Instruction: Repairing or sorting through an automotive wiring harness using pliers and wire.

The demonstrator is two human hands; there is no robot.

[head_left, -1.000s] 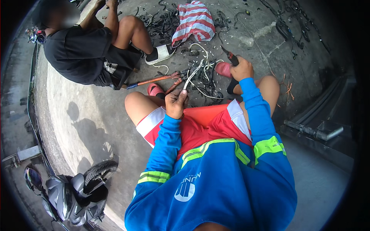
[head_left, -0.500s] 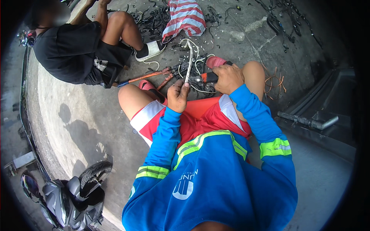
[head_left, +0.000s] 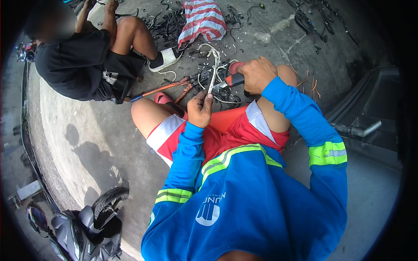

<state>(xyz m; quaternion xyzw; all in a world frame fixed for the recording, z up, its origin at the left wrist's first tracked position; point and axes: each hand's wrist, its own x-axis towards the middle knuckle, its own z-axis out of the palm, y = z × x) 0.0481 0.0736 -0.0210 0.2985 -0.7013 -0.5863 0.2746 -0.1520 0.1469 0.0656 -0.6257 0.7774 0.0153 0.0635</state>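
My left hand [head_left: 199, 110] pinches a white cable [head_left: 216, 61] between thumb and fingers, above my lap. The cable runs up and away from the grip, then bends over toward the ground. In my right hand [head_left: 260, 75] is a utility knife [head_left: 235, 80] with a red and black handle. Its blade points left and lies close beside the cable, just above my left thumb; whether it touches cannot be told. Below the knife, cut dark wires and white cable loops lie on the ground between my feet.
An orange-handled bolt cutter [head_left: 156, 88] lies at the left by my foot. A person in black [head_left: 72, 65] sits at the upper left. Beyond are a red-and-white striped bag [head_left: 202, 21], black wire harnesses [head_left: 320, 19] and copper-coloured wires [head_left: 311, 87]. A motorcycle [head_left: 87, 228] stands at the lower left.
My right hand has drawn slightly up with the knife, and more of the blade shows beside the cable. My left hand keeps its hold almost in place.
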